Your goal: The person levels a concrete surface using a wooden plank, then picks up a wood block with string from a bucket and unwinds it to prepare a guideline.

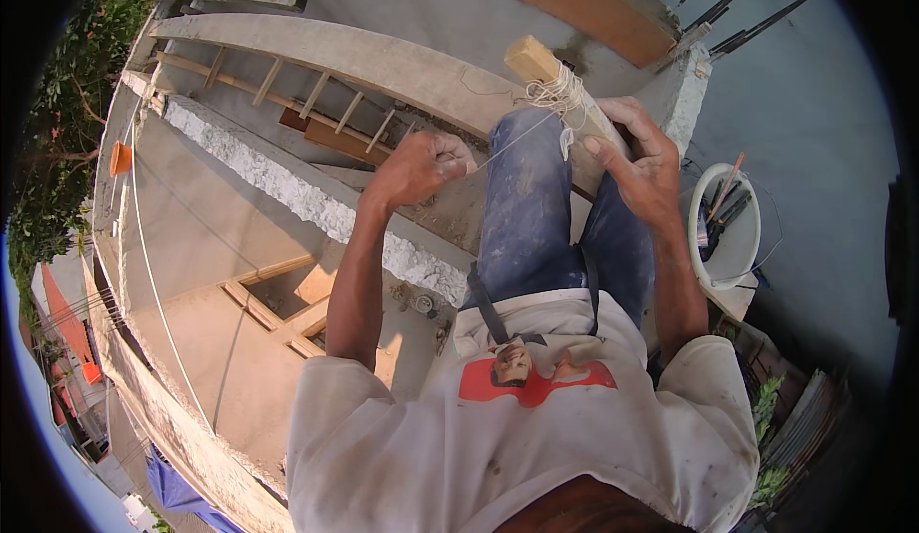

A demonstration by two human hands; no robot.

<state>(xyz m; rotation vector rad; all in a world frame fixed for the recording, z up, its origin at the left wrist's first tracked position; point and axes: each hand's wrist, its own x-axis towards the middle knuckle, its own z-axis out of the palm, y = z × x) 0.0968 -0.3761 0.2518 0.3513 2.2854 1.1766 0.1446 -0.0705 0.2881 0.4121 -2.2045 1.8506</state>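
Observation:
My right hand grips a pale piece of wood above my knees, thumb on the near face. White string is wound in a loose, tangled bundle around the wood's upper part, with a short tuft dangling below. From that bundle a single strand runs tautly to the left across my thigh. My left hand is closed at the strand's other end, pinching it between bent fingers. The far side of the wood is hidden.
A white bucket with several tools stands to my right. Beyond my left hand lie a wooden ladder, a long concrete beam and a rough wall edge. Steel rods stick out at the far right. A wooden frame lies lower left.

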